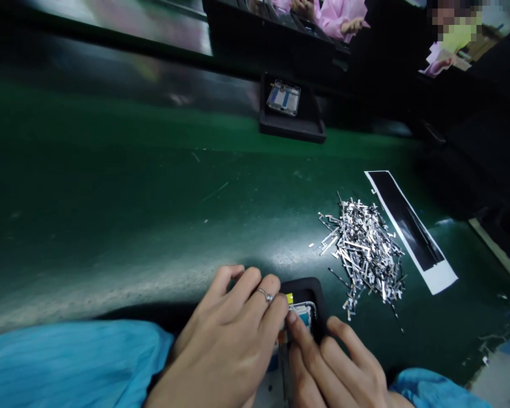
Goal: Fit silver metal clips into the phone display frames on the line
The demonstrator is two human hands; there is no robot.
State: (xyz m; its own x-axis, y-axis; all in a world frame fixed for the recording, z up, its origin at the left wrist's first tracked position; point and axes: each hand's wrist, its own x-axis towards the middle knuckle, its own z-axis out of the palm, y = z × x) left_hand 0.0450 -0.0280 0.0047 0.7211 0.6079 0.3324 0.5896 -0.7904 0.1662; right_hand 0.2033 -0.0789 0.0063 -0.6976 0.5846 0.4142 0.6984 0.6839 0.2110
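Note:
A phone frame with its inner parts exposed (305, 318) lies in a black tray (318, 292) at the bottom middle of the head view. My left hand (233, 334), with a ring on one finger, is closed over the frame's left side, its fingertips mostly hidden. From the right, my right hand (338, 365) reaches in with bent fingers, a fingertip touching the frame close to the left fingers. Whatever small part sits between the fingertips is hidden. Beside the fingers shows a yellow tab (289, 297). Both hands cover much of the frame.
Right of the tray lies a heap of small silver-and-black strips (368, 246). Beyond it is a white sheet with a black strip (408, 226). A second black tray (291, 131) holds another phone frame (284, 97). People in pink sleeves (335, 20) sit across the green table (131, 198).

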